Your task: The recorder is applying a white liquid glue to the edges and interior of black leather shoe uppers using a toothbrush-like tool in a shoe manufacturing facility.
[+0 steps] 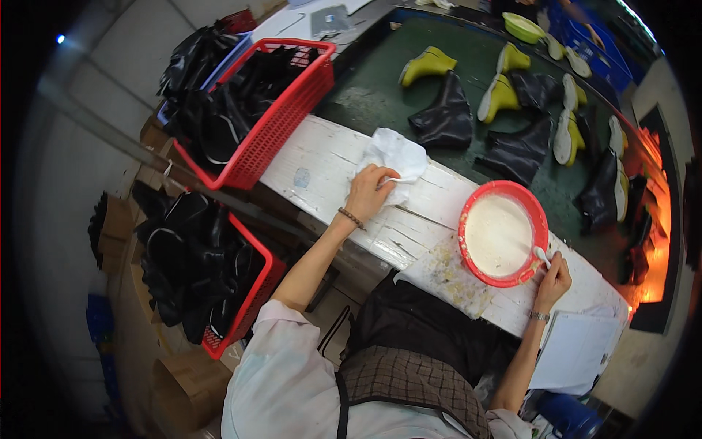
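Note:
My left hand (371, 192) is closed on a crumpled white cloth (401, 151) that lies on the white plank. At the right side of a red bowl (468, 227) my right hand (553, 282) pinches a small white tool (540, 254). The tool's end lies by the bowl's rim, and its exact kind cannot be made out. Thick cream-coloured liquid (499, 235) fills much of the bowl. Beyond it, several black boot uppers (518, 148) and yellow boot pieces with pale soles (499, 99) rest on a dark green surface.
Red baskets of black boot pieces (320, 69) (272, 272) stand to the left. The white plank (322, 157) has crusted residue beside the bowl. White papers (574, 351) sit near my right forearm. An orange-glowing opening (658, 219) is at the far right, a green bowl (523, 27) farther back.

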`<state>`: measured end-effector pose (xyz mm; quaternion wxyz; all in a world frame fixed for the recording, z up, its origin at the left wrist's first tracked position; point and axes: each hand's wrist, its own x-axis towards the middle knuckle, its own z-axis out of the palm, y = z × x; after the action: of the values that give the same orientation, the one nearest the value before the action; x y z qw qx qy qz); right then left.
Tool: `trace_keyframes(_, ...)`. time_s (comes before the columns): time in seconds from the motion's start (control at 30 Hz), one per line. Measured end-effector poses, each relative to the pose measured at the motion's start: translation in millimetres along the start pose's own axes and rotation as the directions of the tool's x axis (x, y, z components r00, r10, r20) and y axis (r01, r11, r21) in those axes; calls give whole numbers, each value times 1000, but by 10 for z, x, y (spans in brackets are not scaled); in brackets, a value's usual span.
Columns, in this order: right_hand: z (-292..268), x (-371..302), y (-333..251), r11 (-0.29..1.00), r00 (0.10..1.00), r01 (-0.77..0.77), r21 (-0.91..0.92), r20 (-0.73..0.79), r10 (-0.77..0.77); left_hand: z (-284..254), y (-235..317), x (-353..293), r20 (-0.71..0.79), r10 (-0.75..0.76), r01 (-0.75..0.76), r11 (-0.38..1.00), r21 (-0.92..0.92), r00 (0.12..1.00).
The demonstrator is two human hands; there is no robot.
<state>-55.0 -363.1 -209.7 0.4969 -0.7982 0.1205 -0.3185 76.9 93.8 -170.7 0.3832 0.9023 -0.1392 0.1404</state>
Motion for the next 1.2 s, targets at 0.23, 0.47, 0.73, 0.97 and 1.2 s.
trace_keyframes(0.23, 3, 16, 28, 999, 999, -30, 15, 17, 30, -883, 227, 268, -146, 215, -196, 971, 135, 966)
trace_keyframes(0.47, 11, 9, -2, 998, 999, -51, 27, 13, 51, -2838, -493, 236, -493, -212, 524, 126, 842, 844)
trace_keyframes(0.73, 13, 27, -33, 999, 1000, -27, 26, -10, 27, -3471, -965, 449, -245, -99, 250, 638, 729, 965)
trace_keyframes(0.97, 35, 23, -30, 998, 999, -38, 43, -13, 38, -4542, -573, 1284, -602, -80, 313, 903, 294, 794)
trace_keyframes(1.2, 2, -3, 28, 998, 998, -58, 24, -5, 58, -4824, -376, 1342, -411, -170, -149, 756, -637, 896)
